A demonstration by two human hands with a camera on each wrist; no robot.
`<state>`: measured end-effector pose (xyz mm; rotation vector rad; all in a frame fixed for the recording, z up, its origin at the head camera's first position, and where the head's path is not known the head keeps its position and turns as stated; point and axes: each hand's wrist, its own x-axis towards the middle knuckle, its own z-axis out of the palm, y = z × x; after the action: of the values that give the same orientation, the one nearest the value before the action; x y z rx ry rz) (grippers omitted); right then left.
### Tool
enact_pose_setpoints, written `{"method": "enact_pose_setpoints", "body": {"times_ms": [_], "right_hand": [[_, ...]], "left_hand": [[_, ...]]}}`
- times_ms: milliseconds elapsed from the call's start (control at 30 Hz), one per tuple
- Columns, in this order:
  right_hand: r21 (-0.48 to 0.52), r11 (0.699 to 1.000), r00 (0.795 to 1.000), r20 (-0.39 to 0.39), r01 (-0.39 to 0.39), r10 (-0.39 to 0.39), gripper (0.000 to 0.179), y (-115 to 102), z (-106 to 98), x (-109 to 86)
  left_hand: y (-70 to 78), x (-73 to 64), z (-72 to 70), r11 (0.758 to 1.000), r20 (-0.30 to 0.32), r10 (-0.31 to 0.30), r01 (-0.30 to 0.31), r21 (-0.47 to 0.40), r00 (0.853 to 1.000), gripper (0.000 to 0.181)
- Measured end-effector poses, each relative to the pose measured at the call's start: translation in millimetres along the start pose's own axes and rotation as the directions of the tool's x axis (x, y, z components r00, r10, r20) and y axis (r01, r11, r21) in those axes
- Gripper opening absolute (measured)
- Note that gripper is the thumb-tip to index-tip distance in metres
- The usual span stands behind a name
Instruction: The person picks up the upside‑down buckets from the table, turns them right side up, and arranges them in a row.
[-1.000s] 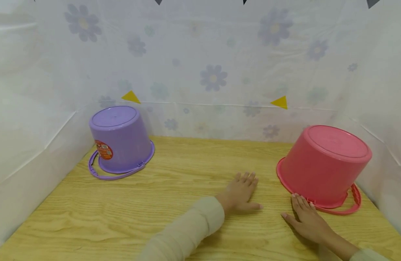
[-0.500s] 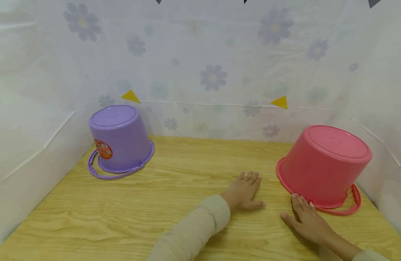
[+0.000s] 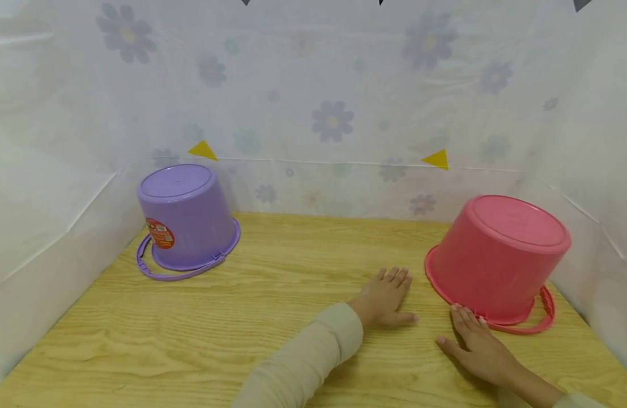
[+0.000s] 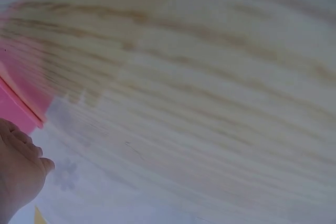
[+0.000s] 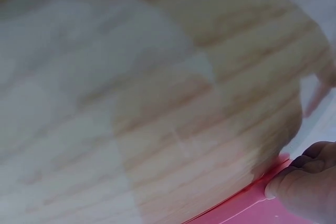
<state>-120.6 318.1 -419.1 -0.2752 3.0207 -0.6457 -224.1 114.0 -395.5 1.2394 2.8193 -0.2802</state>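
Note:
A red-pink bucket point(image 3: 497, 272) stands upside down at the right of the table in the head view, its handle lying on the table. At the bucket's front rim, the fingertips of my right hand point(image 3: 483, 352) touch it, fingers straight and thumb spread out. In the right wrist view, the hand point(image 5: 310, 182) is right at the pink rim point(image 5: 236, 198). My left hand point(image 3: 385, 296) rests palm down on the table, left of the bucket and apart from it, fingers straight. The left wrist view shows this hand point(image 4: 23, 166) with the bucket point(image 4: 34, 90) beyond.
A purple bucket point(image 3: 191, 226) with a red label point(image 3: 160, 233) is also upside down, at the back left of the wood-patterned table point(image 3: 165, 334). A white flowered sheet point(image 3: 293, 85) hangs behind, and pale sheeting point(image 3: 28, 198) lines the sides. Two yellow triangles point(image 3: 203, 150) mark the back sheet.
The red-pink bucket has shifted slightly to the left, along with my right fingertips at its rim. My left hand has slid a little to the right. The purple bucket stays put.

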Motion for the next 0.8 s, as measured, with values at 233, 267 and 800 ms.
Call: {"method": "enact_pose_setpoints", "body": {"times_ms": [233, 267, 800], "right_hand": [[0.011, 1.000, 1.000, 0.009, 0.006, -0.006, 0.081, -2.1, -0.5, -1.0], [0.008, 1.000, 1.000, 0.007, 0.010, -0.010, 0.081, -2.4, -0.4, -1.2], [-0.014, 0.998, 0.998, -0.016, 0.054, -0.054, 0.077, -9.3, 1.3, -1.4]], "left_hand": [[3.4, 2.8, -0.3, 1.000, 0.015, 0.001, -0.002, 0.016, 1.000, 0.083], [3.9, 3.2, -0.1, 1.000, 0.015, 0.002, -0.002, 0.016, 1.000, 0.083], [7.9, 6.3, 1.6, 1.000, 0.002, 0.021, -0.021, 0.012, 1.000, 0.081]]}}
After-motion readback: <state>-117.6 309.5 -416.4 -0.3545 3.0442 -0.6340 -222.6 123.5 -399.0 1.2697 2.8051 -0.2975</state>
